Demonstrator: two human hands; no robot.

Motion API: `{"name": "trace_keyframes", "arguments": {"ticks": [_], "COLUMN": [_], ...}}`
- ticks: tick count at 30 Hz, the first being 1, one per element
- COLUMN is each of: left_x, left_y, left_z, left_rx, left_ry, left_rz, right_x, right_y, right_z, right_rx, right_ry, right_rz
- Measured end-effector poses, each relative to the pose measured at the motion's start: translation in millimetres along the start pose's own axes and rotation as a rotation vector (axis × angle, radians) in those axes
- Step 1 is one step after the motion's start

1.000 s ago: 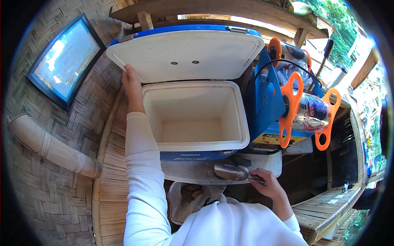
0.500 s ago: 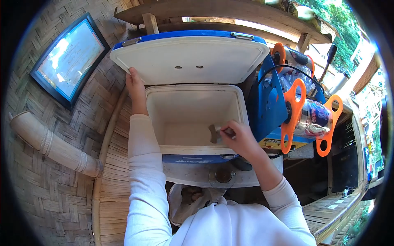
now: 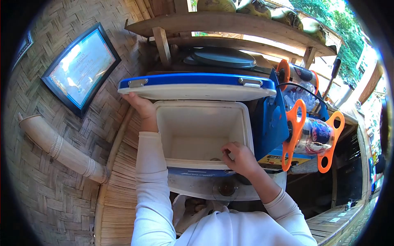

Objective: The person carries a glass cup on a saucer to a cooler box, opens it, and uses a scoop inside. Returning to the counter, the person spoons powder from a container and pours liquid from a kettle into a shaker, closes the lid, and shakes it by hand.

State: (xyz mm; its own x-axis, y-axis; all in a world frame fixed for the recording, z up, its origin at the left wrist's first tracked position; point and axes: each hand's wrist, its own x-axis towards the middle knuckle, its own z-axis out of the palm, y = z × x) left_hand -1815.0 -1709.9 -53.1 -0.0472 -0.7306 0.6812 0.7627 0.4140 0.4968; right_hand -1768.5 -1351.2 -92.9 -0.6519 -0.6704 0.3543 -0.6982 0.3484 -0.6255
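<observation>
A blue-and-white cooler box (image 3: 250,137) stands in front of me with its white inside exposed. Its hinged lid (image 3: 197,94) is tilted up over the back, showing mostly its blue edge and two metal latches. My left hand (image 3: 141,107) grips the lid's left corner, thumb on the edge, other fingers partly hidden. Over the right front rim hovers my right hand (image 3: 241,158), fingers curled, with a gap between thumb and forefinger and nothing visible in it. Beside it, low inside the cooler, shows a small greyish thing (image 3: 215,159), too small to name.
Right of the cooler stands a blue machine (image 3: 269,123) with orange-ended film rolls (image 3: 316,136). A glass cup of dark liquid (image 3: 226,187) is at the cooler's front, above a plastic bag (image 3: 191,211). Coconuts (image 3: 254,7) line the shelf behind; a framed certificate (image 3: 84,67) hangs left.
The lid has swung forward and lower with my left hand on it. My right hand has let go of the small brownish-grey piece it held over the cooler. My view has tilted upward.
</observation>
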Motion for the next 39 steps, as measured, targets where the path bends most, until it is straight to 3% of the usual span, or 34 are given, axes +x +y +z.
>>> {"name": "trace_keyframes", "arguments": {"ticks": [2, 5, 7, 9, 13, 15, 17, 19, 20, 30, 32, 36, 39], "left_x": [-2.1, 1.4, 0.2, -2.4, -21.0, -29.3, -37.0, -54.1, -61.2, -107.5, -112.5, -128.3, -136.9], "left_y": [4.7, 11.2, 7.6, 10.0, 26.8, 40.1, 42.3, 67.0, 70.3, 135.9, 134.9, 156.3, 160.3], "left_z": [2.4, -3.4, -6.1, -10.5, -11.3, -15.9, -27.6, -22.1, -29.5, -63.0, -81.1, -89.1, -100.2], "left_rx": [0.017, -0.060, -0.065, -0.024, -0.095, -0.152, -0.178, -0.154, 0.101, 0.448, 0.733, 0.908, 0.969], "left_ry": [0.077, 0.036, 0.040, -0.047, -0.014, 0.036, -0.017, 0.083, 0.021, -0.073, -0.158, -0.202, -0.248], "left_rz": [-0.065, -0.118, -0.056, -0.017, 0.018, -0.196, -0.119, -0.285, -0.219, -0.141, -0.033, -0.029, -0.135], "right_x": [-0.2, -3.1, -6.5, -10.1, -20.7, -20.9, -21.5, -24.9, -27.5, -60.2, -70.2, -92.6, -106.3], "right_y": [-3.4, -1.8, -2.1, -5.5, 2.9, 5.7, 6.7, 6.0, 5.9, 15.2, 18.4, 28.5, 31.8], "right_z": [-1.1, -1.5, -3.4, -5.0, -2.8, -0.3, -0.8, -1.7, -2.7, 0.9, 4.9, 14.7, 20.4], "right_rx": [-0.020, -0.027, -0.017, -0.054, -0.099, -0.061, -0.038, -0.013, -0.014, -0.079, -0.086, -0.121, -0.143], "right_ry": [0.079, 0.186, 0.214, 0.414, 0.650, 0.765, 0.778, 0.792, 0.753, 0.538, 0.513, 0.419, 0.346], "right_rz": [-0.041, -0.108, -0.140, -0.178, -0.265, -0.332, -0.340, -0.341, -0.322, -0.232, -0.218, -0.174, -0.118]}}
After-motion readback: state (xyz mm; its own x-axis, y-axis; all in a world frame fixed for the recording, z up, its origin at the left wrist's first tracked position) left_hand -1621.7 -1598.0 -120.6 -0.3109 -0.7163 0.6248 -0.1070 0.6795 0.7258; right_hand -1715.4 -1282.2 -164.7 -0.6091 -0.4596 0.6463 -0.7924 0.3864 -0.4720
